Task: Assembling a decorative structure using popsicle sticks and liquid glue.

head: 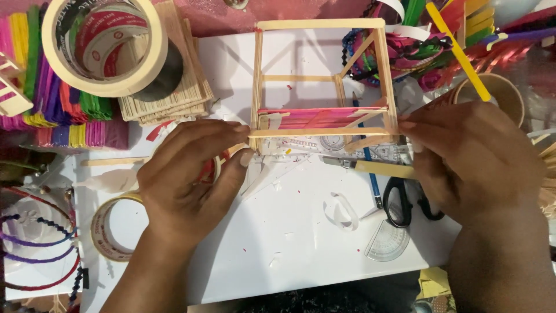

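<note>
Hold the craft-stick frame point(322, 81) upright near the far edge of the white worktop point(289, 232), between both hands. Left hand point(185, 174): grip narrow, thumb and fingertips pinched on the near left corner of the frame, where the front rail meets the left post. Right hand point(469, 156): grip narrow, fingertips closed on the near right corner at the same rail. Keep pressure equal on both corners, directed inward along the rail, to seat the joints without racking the posts. Keep the frame square; check the top rail parallel to the front rail. Avoid pressing on the pink slatted deck point(321, 117) or the diagonal braces, judged the weakest parts. Keep wrists clear of the scissors point(405, 200), the blue pen point(370, 168) and the clear protractor point(387, 240) lying just behind the frame's base. Large tape roll point(104, 46), plain stick stack point(174, 98) and coloured sticks point(58, 98) at the far left, well apart from the hands; smaller tape roll point(113, 229) near the left wrist.
</note>
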